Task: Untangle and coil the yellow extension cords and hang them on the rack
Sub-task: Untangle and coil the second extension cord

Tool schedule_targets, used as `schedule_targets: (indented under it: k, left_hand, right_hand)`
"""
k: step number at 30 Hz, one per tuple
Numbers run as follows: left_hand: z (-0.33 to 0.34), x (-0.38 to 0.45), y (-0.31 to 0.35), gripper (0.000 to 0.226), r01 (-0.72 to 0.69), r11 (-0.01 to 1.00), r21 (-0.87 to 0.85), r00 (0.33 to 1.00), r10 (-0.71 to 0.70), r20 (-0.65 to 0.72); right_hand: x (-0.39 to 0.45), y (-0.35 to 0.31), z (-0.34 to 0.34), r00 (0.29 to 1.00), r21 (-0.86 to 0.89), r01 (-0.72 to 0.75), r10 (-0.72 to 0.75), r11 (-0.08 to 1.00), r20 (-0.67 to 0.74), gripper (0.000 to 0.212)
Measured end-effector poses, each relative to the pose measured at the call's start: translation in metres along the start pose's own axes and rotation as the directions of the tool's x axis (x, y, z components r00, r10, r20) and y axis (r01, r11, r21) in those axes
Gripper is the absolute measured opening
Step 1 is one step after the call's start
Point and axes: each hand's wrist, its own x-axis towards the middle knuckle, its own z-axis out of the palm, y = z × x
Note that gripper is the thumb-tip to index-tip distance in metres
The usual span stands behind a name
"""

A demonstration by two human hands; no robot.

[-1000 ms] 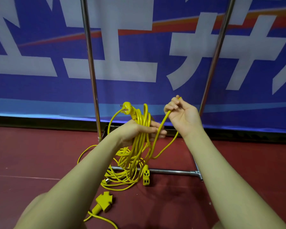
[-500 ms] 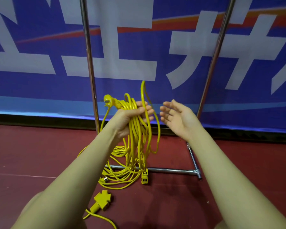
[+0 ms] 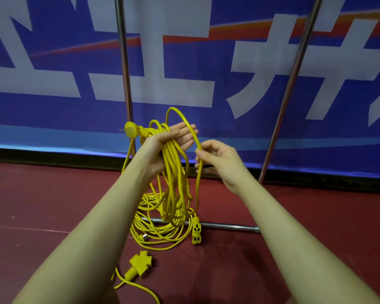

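Yellow cord fills my head view, the only one I have. My left hand (image 3: 162,148) lies palm up with fingers nearly straight, and the coil (image 3: 173,172) is draped over it, its loops hanging straight down toward the floor (image 3: 53,205). A plug (image 3: 131,130) sticks out on the coil's left. My right hand (image 3: 217,159), just right of the coil, pinches the outermost strand (image 3: 199,172). That strand runs vertically, arching over my left fingers above and dropping to a socket block (image 3: 196,231) below. More cord (image 3: 154,233) lies piled by the rack's base bar (image 3: 228,226). I judge the next loop must travel leftward onto the open palm.
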Motion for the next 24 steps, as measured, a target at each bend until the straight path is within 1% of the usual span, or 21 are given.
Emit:
schedule_targets:
  k: [2, 3, 6, 9, 13, 17, 19, 21, 22, 24]
  left_hand:
    - [-0.006, -0.002, 0.005, 0.03, 0.06, 0.993, 0.105, 0.998, -0.062, 0.022]
    - [-0.008, -0.002, 0.006, 0.034, 0.086, 0.988, 0.13, 0.995, -0.091, 0.03]
    - [-0.01, -0.003, 0.005, 0.038, 0.15, 0.979, 0.139, 0.987, -0.155, 0.029]
    - [-0.007, -0.003, 0.002, 0.03, 0.17, 0.977, 0.126, 0.985, -0.174, 0.015]
    - [-0.001, -0.003, -0.001, 0.026, 0.121, 0.993, -0.004, 0.992, -0.121, -0.036]
    - [0.004, -0.003, -0.001, 0.02, 0.068, 0.995, -0.077, 0.992, -0.075, -0.104]
    - [0.002, -0.001, 0.002, 0.019, 0.015, 0.994, -0.108, 0.99, -0.03, -0.139]
    - [-0.002, 0.001, 0.005, 0.019, -0.038, 0.986, -0.162, 0.985, 0.01, -0.173]
    - [-0.004, 0.002, 0.005, 0.019, -0.057, 0.981, -0.184, 0.982, 0.022, -0.188]
    - [-0.005, 0.003, 0.005, 0.019, -0.081, 0.976, -0.2, 0.977, 0.038, -0.212]
  right_hand:
    - [0.001, -0.005, -0.005, 0.993, -0.003, 0.057, -0.057, 0.998, -0.1, 0.012]
    - [0.003, -0.006, -0.008, 0.99, -0.007, 0.071, -0.072, 0.997, -0.12, 0.015]
    - [0.004, -0.009, -0.014, 0.995, -0.011, 0.058, -0.059, 0.998, -0.075, 0.02]
    - [0.0, -0.01, -0.009, 1.0, -0.009, 0.015, -0.015, 1.0, 0.001, 0.021]
    - [-0.004, -0.011, 0.001, 0.994, -0.003, -0.035, 0.035, 0.999, 0.099, 0.019]
    - [-0.006, -0.01, -0.004, 0.977, -0.011, -0.074, 0.075, 0.997, 0.198, 0.018]
    - [-0.007, -0.008, -0.011, 0.967, -0.1, -0.082, 0.103, 0.992, 0.234, 0.016]
    - [-0.008, -0.005, -0.018, 0.968, -0.21, -0.079, 0.125, 0.975, 0.219, 0.015]
    - [-0.008, -0.003, -0.02, 0.975, -0.228, -0.065, 0.11, 0.972, 0.191, 0.015]
    - [-0.006, 0.001, -0.024, 0.991, -0.199, -0.026, 0.052, 0.98, 0.126, 0.015]
